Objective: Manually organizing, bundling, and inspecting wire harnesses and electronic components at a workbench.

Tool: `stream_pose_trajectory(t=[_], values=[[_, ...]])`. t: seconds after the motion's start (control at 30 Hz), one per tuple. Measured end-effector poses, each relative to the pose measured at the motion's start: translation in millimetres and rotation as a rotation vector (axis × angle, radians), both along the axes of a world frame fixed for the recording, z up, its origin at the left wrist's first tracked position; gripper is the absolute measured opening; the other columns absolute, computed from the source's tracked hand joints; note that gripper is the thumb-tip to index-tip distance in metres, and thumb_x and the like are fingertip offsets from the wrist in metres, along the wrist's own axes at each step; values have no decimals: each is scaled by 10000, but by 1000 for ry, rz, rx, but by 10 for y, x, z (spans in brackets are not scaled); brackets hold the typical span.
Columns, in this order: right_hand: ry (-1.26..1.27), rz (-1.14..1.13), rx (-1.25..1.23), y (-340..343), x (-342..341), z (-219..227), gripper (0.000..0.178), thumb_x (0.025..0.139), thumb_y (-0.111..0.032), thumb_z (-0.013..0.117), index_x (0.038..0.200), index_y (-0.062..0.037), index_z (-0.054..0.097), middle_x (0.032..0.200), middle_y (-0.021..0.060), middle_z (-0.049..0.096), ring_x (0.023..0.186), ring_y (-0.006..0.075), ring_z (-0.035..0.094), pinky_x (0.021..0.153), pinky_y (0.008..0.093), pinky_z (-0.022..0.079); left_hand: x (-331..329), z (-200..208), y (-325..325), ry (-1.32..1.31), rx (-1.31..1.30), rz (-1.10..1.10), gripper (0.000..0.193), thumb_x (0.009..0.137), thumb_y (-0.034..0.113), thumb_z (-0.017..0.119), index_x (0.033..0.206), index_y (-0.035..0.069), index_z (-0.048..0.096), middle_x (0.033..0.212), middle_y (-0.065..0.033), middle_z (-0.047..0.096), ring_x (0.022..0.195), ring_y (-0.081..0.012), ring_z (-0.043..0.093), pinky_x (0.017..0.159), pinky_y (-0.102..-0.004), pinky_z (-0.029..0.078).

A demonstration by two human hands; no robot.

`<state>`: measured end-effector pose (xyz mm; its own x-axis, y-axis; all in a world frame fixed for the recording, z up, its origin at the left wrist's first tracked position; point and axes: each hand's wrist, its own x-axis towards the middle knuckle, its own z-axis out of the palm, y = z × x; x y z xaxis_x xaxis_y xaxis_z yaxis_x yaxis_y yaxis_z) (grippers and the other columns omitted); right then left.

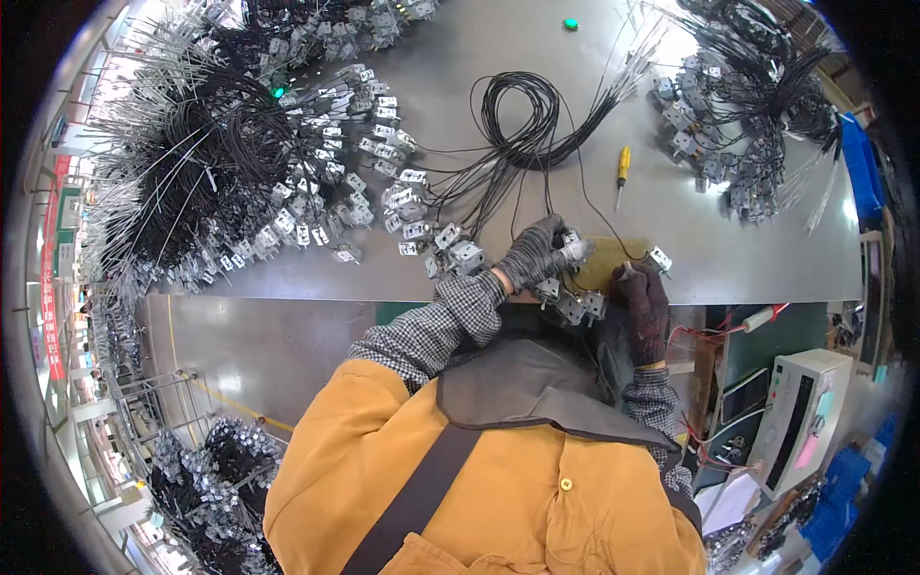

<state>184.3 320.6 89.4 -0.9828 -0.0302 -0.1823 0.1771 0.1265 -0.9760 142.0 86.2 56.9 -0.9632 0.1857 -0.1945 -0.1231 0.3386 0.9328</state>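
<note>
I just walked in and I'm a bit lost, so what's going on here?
A person in a mustard-yellow jacket is at a grey metal table. Their grey-striped gloved left hand holds a small, boxy silvery metal part. Their dark maroon gloved right hand is beside another silvery box on a thin black cable; its grip is unclear. Ahead lies a looped black cable bundle, with a yellow-handled screwdriver to its right.

Gloved hands (537, 254), black cables (534, 157) (coiled), screwdriver (624, 165)
</note>
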Motion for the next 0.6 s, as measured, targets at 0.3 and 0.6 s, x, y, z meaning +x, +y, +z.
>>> stream_pose_trajectory(t=[0.3,0.6], values=[[10,232,181,-313,468,-355,289,1030,-235,537,1166,-1,636,974,107,689,894,150,627,820,304,495,9,95,79,-145,363,35,335,926,304,724,1046,8,623,935,-105,692,856,-172,665,790,-337,539],[289,513,604,-124,314,-338,222,917,-129,632,1118,-36,637,1124,224,668,995,452,641,853,451,524,16,147,28,61,1,-85,439,859,365,785,1061,7,630,943,-152,682,912,-286,680,848,-392,532]])
